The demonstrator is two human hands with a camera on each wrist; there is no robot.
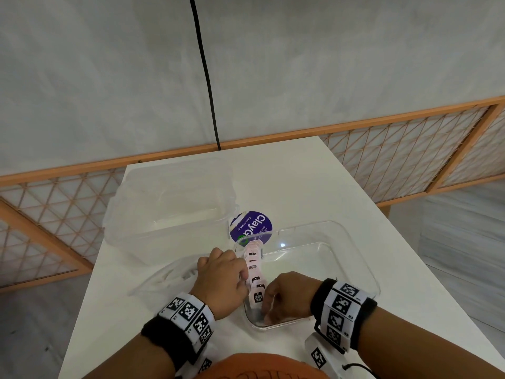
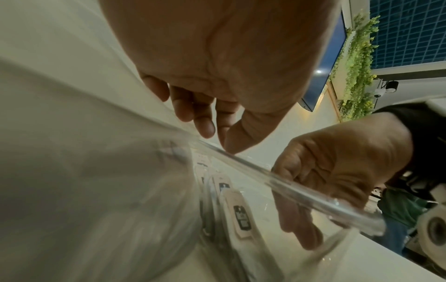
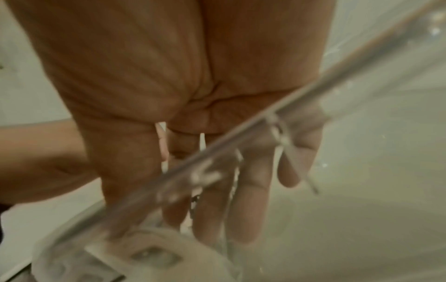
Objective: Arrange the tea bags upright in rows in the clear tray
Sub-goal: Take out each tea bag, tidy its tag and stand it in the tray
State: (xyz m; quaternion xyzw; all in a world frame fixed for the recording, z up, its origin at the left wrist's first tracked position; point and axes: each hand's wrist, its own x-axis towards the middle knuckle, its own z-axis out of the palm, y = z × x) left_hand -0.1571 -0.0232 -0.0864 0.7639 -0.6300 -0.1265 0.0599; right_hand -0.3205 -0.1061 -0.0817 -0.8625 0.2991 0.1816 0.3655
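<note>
A clear tray (image 1: 364,266) sits on the white table. Several pink tea bags (image 1: 253,265) stand upright in one row along its left wall. My left hand (image 1: 240,272) rests at the tray's left rim (image 2: 289,185), fingers loosely curled beside the row and thumb tip on the rim, holding nothing. My right hand (image 1: 269,310) is inside the tray at its near end, just right of the nearest tea bag (image 1: 258,296). Its straight fingers (image 3: 241,200) point down to the tray floor. In the left wrist view a small gap shows between that tea bag (image 2: 241,215) and the right fingers (image 2: 304,225).
A large clear storage box (image 1: 169,198) stands at the back left, with a round purple label (image 1: 251,225) beside it. A clear lid (image 1: 164,277) lies left of the tray. A black cable (image 1: 207,86) hangs at the back. The table's right edge runs close to the tray.
</note>
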